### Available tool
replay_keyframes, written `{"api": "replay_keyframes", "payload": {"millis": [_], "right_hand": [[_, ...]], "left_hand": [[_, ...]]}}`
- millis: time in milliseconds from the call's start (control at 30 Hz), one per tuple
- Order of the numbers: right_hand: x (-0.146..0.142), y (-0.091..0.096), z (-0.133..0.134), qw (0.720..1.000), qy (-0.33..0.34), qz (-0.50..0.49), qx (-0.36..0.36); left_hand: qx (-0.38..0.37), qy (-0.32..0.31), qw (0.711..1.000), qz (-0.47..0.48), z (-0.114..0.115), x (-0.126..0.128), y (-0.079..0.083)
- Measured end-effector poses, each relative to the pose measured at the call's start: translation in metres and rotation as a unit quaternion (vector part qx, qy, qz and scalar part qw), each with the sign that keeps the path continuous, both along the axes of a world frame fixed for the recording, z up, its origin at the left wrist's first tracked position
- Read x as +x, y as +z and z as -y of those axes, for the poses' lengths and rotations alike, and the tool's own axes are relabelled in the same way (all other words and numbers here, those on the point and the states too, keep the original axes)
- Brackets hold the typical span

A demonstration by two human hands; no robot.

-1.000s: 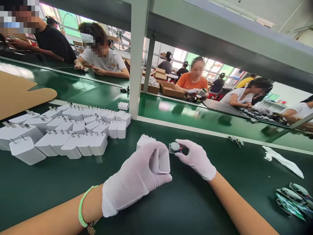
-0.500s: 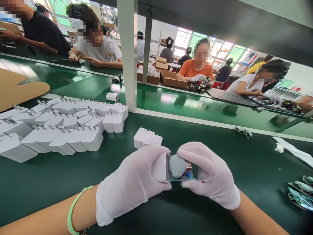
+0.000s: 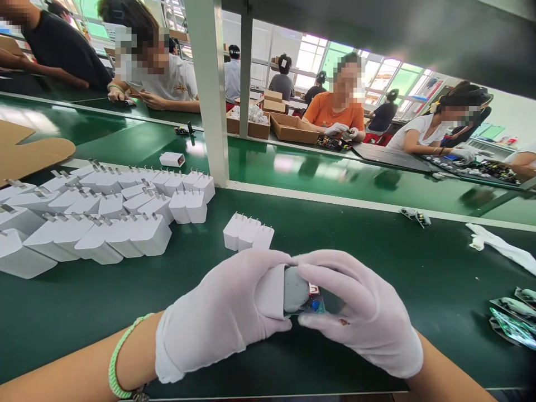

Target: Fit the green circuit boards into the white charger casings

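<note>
Circuit board [image 3: 307, 300] juts from the white housing [image 3: 270, 296] that I see wrapped in the left hand [image 3: 215, 307], its exposed end pointing sideways toward the right hand [image 3: 368, 307], whose finger and thumb grip it above the bench [image 3: 104, 301].

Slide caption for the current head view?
Gloved left hand holds a white casing; gloved right hand holds a circuit board at the casing's open end.

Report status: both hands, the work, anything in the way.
Left hand gripping white case. Right hand holding circuit board at the case's open end. No obstruction seen; three white plugs stand beyond left hand.
</note>
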State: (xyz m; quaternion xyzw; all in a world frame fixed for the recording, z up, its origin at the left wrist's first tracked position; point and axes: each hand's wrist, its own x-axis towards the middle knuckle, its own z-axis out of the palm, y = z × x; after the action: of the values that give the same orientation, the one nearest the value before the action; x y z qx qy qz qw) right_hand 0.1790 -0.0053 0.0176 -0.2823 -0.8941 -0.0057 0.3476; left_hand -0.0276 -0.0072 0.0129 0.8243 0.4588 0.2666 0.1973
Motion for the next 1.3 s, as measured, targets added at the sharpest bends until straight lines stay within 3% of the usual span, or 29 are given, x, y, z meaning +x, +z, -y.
{"api": "replay_keyframes", "payload": {"millis": [200, 367, 667, 833, 967, 1100, 1200, 1300], "right_hand": [[-0.004, -0.001, 0.006, 1.0, 0.016, -0.017, -0.003], [-0.007, -0.005, 0.003, 0.998, 0.027, -0.029, -0.043], [-0.01, -0.014, 0.0, 0.993, 0.051, -0.041, -0.098], [-0.013, -0.019, -0.003, 0.979, 0.093, -0.054, -0.174], [-0.011, -0.024, -0.001, 0.932, 0.106, -0.11, -0.328], [-0.017, -0.02, -0.002, 0.84, 0.153, -0.174, -0.491], [-0.023, -0.013, -0.005, 0.791, 0.205, -0.208, -0.537], [-0.023, -0.017, -0.006, 0.781, 0.178, -0.242, -0.547]], "left_hand": [[0.073, 0.001, 0.996, 0.049, 0.004, 0.003, -0.001], [0.009, -0.02, 0.997, 0.08, 0.004, 0.002, 0.0], [-0.004, -0.05, 0.989, 0.137, 0.007, 0.001, -0.002], [-0.054, -0.065, 0.982, 0.167, 0.007, 0.002, -0.005], [-0.065, -0.079, 0.977, 0.189, 0.008, 0.001, -0.007], [-0.094, -0.078, 0.974, 0.19, 0.008, 0.002, -0.005], [-0.076, -0.092, 0.973, 0.199, 0.006, 0.004, -0.003], [-0.068, -0.076, 0.977, 0.186, 0.005, 0.003, -0.004]]}}
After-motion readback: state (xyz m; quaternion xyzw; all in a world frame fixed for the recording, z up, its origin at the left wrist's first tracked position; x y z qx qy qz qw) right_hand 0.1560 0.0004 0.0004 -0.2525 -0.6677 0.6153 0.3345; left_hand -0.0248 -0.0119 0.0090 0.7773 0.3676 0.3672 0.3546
